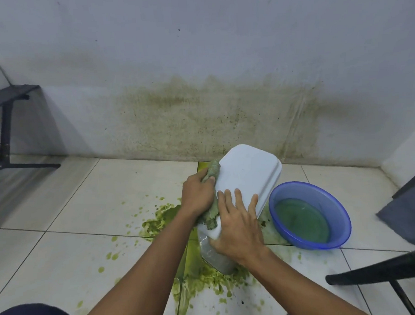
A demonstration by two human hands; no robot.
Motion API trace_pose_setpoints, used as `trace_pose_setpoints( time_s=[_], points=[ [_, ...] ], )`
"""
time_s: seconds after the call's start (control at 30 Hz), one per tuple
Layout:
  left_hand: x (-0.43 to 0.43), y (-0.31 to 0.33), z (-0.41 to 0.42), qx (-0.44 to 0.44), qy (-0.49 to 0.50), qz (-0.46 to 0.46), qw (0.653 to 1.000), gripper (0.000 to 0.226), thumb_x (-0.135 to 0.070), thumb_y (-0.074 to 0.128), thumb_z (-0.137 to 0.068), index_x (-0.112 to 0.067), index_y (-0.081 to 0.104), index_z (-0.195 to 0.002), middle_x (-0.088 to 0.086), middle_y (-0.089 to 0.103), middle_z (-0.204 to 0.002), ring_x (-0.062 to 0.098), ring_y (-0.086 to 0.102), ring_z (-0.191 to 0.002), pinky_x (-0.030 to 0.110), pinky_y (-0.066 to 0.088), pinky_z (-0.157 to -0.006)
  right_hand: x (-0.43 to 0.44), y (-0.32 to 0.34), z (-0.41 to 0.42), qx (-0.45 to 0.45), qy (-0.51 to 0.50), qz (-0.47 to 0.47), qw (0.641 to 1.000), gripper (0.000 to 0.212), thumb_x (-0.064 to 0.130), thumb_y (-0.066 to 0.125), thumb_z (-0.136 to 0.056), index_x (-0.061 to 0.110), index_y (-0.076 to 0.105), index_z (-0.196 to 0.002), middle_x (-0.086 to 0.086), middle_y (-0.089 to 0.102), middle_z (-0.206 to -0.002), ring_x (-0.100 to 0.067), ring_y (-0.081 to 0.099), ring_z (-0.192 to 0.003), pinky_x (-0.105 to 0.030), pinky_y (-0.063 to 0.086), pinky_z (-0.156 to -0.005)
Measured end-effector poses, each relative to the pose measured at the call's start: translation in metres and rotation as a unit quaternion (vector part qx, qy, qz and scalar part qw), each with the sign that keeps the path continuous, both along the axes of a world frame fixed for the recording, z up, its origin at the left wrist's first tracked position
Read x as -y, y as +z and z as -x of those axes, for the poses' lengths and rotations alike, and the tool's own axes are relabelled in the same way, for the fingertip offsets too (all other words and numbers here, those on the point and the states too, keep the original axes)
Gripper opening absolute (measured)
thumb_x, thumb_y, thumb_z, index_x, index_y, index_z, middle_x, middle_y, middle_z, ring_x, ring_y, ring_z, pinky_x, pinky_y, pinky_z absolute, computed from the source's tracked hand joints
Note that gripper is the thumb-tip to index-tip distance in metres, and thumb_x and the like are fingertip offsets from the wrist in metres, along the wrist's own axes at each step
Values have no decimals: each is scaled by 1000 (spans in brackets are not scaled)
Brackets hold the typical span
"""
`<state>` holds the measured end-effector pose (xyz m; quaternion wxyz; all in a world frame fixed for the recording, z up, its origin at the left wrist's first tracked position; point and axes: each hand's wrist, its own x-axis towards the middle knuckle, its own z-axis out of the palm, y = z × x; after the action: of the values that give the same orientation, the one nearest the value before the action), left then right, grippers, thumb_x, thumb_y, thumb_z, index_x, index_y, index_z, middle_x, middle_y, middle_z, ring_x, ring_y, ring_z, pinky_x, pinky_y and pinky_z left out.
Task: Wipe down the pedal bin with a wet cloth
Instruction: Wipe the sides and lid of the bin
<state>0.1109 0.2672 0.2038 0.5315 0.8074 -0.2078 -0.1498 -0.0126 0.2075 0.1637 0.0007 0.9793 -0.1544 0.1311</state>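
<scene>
The L hand point(198, 193) is clenched round the crumpled, green-stained wet cloth point(213, 170) & holds it on the left edge of the lid point(250, 174) of the white plastic pedal bin point(213, 254). The R hand point(238, 225) grips nothing. Its 4 fingers lie straight & flat on the lid, pressing down. The thumb dips by the near edge, and from my far-off seat I can't tell if it hooks under.

What could go wrong, I think: the cloth looks full of green muck, so it may smear the lid instead of cleaning it. If the R hand pushes too hard, the bin could slip on the wet floor. It could also bump the round blue plastic bowl point(337, 206) of greenish water just beside it & spill it.

Pose: both arms reach out in front. L knuckles are up, w/ the wrist bent in. R palm is down, fingers pointing away.

The bin stands on pale floor tiles point(61, 199) in a splashy green mess point(161, 219), near the stained white wall point(200, 114). 1 black chair leg point(373, 268) sits off to the right.
</scene>
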Motion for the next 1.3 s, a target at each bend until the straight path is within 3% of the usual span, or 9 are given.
trace_pose_setpoints(
  time_s=[0.1,0.2,0.3,0.5,0.8,1.07,1.17,1.23,1.3],
  points=[
    [-1,0,-2,9,-21,-9,1000,41,-23,50,-102,-25,59,-142,-1,65,-135,14,60,-111,24,42,-93,17,3,1,6,63,15,998,96,70,43,-67,3,59,-134,-18,62,-134,-45,56,-125,-72,36,-105],
    [1,-6,4,42,-39,-15,998,44,-24,45,-104,-26,51,-148,0,63,-138,19,60,-118,23,42,-93,60,8,18,34,136,-48,989,94,56,63,-63,8,50,-144,-12,51,-148,-40,40,-142,-60,17,-120],
    [6,-17,25,75,-62,9,995,48,-26,42,-105,-31,42,-153,-4,60,-141,17,58,-122,24,43,-94,95,6,38,19,135,-86,987,98,43,72,-60,18,43,-150,-2,39,-157,-30,25,-150,-66,7,-119],
    [16,-28,39,100,-71,48,991,46,-31,42,-104,-30,44,-150,-6,54,-148,18,52,-132,46,45,-110,98,-6,50,26,109,-116,987,89,38,68,-73,27,34,-154,6,28,-162,-30,13,-153,-74,19,-112],
    [8,-36,40,134,-91,9,987,49,-35,43,-107,-21,42,-153,-2,37,-161,15,30,-150,45,27,-123,95,-19,46,95,108,-70,987,96,46,80,-68,33,35,-152,5,36,-159,-33,27,-150,-74,32,-106],
    [12,-41,52,203,-104,42,973,45,-37,42,-102,-27,52,-145,-25,38,-149,-5,24,-146,31,19,-125,106,-6,36,111,112,-152,976,90,21,72,-66,23,42,-151,16,33,-157,-28,21,-152,-71,25,-112],
    [24,-20,39,246,-83,96,961,35,-24,48,-102,-40,55,-133,-48,43,-129,-20,37,-126,11,27,-110,116,22,16,119,123,-199,965,88,21,71,-65,26,46,-149,15,41,-154,-29,29,-149,-66,30,-113],
    [34,-2,21,252,-67,120,958,32,-18,51,-102,-37,59,-127,-47,50,-119,-19,46,-113,6,35,-97,130,43,-5,125,126,-226,958,86,25,80,-62,26,53,-144,8,51,-149,-28,39,-144,-56,36,-113],
    [46,14,0,244,-62,125,960,31,-21,49,-103,-28,62,-130,-35,57,-117,-13,52,-109,16,42,-94,147,63,-25,121,119,-292,941,89,28,95,-56,23,60,-137,6,60,-140,-19,47,-138,-42,38,-115]
  ],
)
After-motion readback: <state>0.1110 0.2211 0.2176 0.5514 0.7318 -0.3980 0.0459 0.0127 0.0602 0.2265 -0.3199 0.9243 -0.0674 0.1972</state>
